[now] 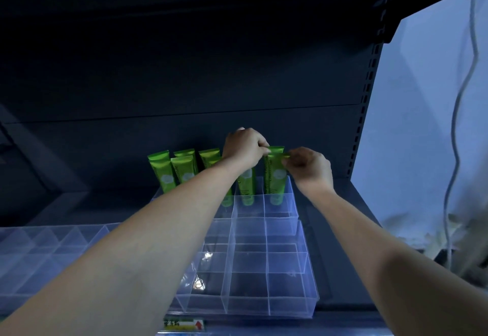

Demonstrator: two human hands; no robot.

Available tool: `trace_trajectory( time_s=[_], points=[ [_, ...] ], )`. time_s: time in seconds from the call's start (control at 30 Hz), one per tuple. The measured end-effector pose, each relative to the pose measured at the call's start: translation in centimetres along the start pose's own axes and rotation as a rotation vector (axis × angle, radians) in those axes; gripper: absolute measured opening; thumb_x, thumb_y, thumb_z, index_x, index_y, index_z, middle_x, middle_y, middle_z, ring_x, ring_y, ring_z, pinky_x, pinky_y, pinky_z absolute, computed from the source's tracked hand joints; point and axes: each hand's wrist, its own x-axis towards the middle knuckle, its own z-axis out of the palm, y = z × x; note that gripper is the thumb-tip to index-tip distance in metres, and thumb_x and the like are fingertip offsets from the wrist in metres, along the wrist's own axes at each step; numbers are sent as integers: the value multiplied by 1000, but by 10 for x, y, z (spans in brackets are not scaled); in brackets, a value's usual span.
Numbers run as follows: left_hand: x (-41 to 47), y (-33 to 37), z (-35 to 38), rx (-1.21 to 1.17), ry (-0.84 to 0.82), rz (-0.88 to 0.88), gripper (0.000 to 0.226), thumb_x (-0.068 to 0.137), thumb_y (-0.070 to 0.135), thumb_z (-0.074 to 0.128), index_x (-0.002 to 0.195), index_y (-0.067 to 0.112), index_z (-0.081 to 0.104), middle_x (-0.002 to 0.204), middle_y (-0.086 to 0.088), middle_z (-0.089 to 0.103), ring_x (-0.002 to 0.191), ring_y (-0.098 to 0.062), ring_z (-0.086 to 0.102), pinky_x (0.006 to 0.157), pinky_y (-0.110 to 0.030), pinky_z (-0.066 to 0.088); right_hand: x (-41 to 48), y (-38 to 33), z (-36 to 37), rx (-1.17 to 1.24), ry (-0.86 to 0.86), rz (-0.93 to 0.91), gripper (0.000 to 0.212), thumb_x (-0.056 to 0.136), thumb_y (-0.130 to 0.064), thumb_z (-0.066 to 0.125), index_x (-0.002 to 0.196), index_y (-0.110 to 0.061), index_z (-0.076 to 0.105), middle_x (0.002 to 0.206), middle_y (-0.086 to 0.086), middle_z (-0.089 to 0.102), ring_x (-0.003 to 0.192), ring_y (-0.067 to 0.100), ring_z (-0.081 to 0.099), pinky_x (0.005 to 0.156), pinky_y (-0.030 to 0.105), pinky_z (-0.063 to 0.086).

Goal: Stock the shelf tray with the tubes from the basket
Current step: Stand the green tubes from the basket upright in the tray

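Note:
A clear stepped tray (287, 277) with square compartments sits on the dark shelf. Several green tubes (184, 169) stand upright in its back rows. At the back right corner stands one green tube (275, 177), and both hands hold its flat top edge. My left hand (244, 146) pinches the top from the left. My right hand (310, 168) pinches it from the right. Another green tube (247, 187) stands just left of it, partly hidden by my left wrist. The basket is out of view.
A second clear divided tray (45, 245) lies to the left on the same shelf. The shelf's slotted upright (367, 92) rises at the right, with a pale wall and a hanging cable (454, 137) beyond. A price label (184, 325) is on the shelf's front edge.

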Motion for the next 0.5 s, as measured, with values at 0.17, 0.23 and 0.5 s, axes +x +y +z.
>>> trace_trajectory(
  time_s=[0.17, 0.23, 0.5],
  points=[
    [-2, 0, -3, 46, -2, 11, 18, 90, 30, 62, 101, 22, 74, 113, 4, 69, 120, -23, 45, 107, -38, 27, -1, -3, 4, -43, -11, -17, 12, 88, -17, 62, 98, -18, 69, 79, -6, 65, 81, 16, 62, 75, 30, 50],
    [-3, -1, -4, 66, -4, 17, 19, 90, 30, 61, 103, 23, 73, 114, 5, 68, 120, -22, 45, 105, -38, 28, -1, -3, 7, -64, -19, -17, 13, 88, -17, 60, 98, -18, 69, 82, -3, 67, 82, 19, 63, 75, 32, 51],
    [-10, 1, -14, -40, 28, 31, 19, 90, 27, 61, 103, 18, 72, 109, 1, 69, 114, -20, 47, 95, -32, 40, -5, -4, 7, -114, -28, -11, 16, 89, -22, 57, 104, -17, 61, 91, -3, 65, 84, 19, 60, 66, 28, 43]
  ],
)
